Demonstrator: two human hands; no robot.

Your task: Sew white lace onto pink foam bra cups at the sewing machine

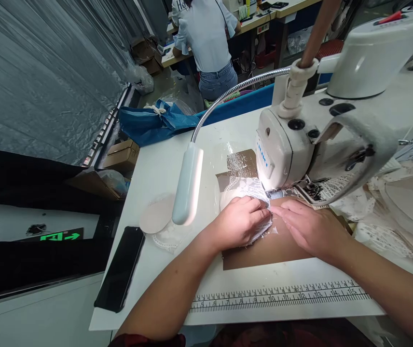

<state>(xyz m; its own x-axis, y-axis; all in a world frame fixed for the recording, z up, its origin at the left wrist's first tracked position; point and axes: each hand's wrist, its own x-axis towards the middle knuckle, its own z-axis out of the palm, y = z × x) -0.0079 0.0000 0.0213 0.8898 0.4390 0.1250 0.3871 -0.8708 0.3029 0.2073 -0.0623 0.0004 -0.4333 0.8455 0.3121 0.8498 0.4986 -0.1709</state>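
Observation:
A white lace cup-shaped piece of fabric (240,185) lies under the head of a white sewing machine (282,149), its edge by the needle area. My left hand (240,219) rests on it with fingers curled together, holding it down against the machine bed. From the other side, my right hand (309,226) has its fingers pressed together at the fabric's right edge, the fingertips close to those of my left. The needle and presser foot are mostly hidden behind the machine head. Brown sheeting (260,258) covers the bed beneath both hands.
A lamp (187,185) on a bendy neck hangs left of the machine. On the white table lie a round beige pad (156,214), a black phone (119,270) and a printed ruler (271,298). Lace pieces (387,238) pile at right. A person (210,43) sits beyond.

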